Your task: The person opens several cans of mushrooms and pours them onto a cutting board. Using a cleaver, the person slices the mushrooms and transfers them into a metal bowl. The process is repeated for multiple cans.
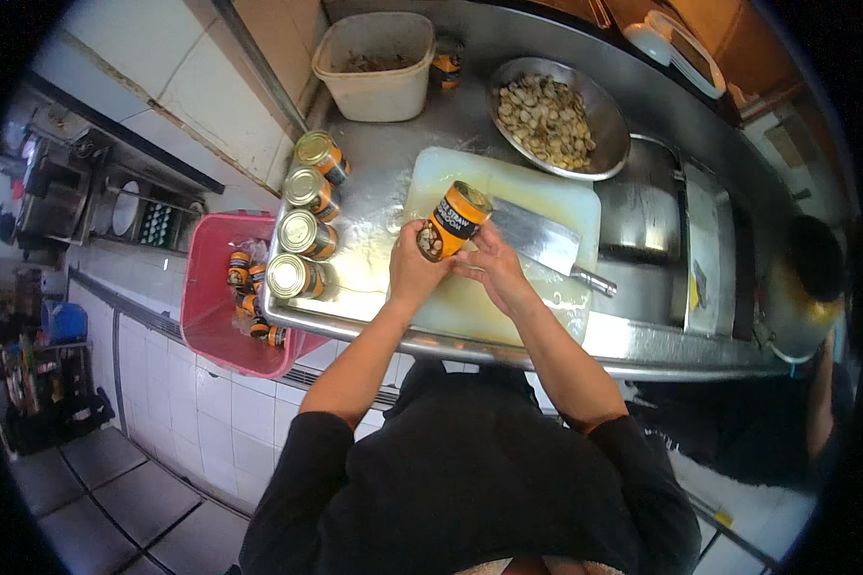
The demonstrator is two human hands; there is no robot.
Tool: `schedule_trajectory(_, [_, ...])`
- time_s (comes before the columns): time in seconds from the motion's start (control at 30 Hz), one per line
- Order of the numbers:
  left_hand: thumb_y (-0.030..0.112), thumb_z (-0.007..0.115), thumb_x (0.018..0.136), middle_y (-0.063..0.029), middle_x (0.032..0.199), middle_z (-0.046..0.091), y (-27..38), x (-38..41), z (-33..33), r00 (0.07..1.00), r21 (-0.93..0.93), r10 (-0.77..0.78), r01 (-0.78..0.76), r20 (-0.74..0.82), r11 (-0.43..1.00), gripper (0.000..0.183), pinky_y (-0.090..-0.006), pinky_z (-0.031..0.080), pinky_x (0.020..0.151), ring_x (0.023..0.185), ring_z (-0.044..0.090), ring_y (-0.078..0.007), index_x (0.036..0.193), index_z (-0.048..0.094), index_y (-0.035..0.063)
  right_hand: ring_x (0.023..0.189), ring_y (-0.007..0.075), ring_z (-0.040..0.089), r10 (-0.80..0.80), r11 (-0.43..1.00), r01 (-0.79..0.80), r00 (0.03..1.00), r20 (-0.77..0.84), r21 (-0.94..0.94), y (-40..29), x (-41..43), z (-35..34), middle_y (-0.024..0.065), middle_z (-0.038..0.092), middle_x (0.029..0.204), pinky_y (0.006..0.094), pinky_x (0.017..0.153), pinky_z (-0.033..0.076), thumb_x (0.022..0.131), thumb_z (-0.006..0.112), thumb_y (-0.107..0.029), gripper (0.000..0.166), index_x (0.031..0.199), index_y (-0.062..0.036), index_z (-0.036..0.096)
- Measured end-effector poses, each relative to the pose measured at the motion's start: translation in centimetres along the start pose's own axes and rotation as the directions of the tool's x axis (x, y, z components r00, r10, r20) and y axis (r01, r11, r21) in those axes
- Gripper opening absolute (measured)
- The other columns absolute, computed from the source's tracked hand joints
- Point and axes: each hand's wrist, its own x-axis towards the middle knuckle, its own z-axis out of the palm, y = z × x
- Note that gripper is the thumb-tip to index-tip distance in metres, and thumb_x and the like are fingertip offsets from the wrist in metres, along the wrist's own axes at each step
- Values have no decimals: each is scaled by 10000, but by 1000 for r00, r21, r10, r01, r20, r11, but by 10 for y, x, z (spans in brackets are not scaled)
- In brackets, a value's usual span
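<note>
A tin can of straw mushrooms [454, 220] with an orange and black label is tilted above a white cutting board [503, 169]. My left hand [416, 264] grips its lower left side. The fingers of my right hand [496, 269] touch the can's lower right side. A cleaver [536, 233] lies flat on the board, its metal handle pointing to the lower right. Several similar cans [298, 233] stand in a row along the counter's left edge. Beyond the board, a steel bowl [613, 136] holds many cut mushroom pieces [545, 121].
A white plastic tub [381, 93] and another can [446, 68] stand at the back. Below the counter's left edge, a pink bin [212, 316] holds several cans. Sink basins [636, 215] lie right of the board. A co-worker's arm [822, 395] shows at far right.
</note>
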Motion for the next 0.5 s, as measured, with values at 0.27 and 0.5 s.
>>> schedule_trajectory(0.27, [129, 869, 675, -209, 1250, 574, -1, -29, -23, 983, 265, 49, -96, 177, 960, 744, -455, 439, 1000, 1188, 523, -402, 1300, 484, 6, 1206, 235, 570, -61, 994, 54, 996, -72, -98, 26, -31, -8, 114, 512, 1414, 372, 923, 537, 928, 620, -103, 537, 1430, 7, 465])
schedule_trajectory(0.5, [36, 688, 776, -172, 1106, 660, -39, -23, -57, 983, 33, -36, 30, 180, 999, 457, -396, 514, 829, 936, 644, -305, 1228, 617, 27, 953, 198, 659, -85, 923, 21, 985, -152, -385, 1, -21, 8, 114, 665, 1133, 325, 753, 575, 982, 592, -236, 434, 1313, 45, 577])
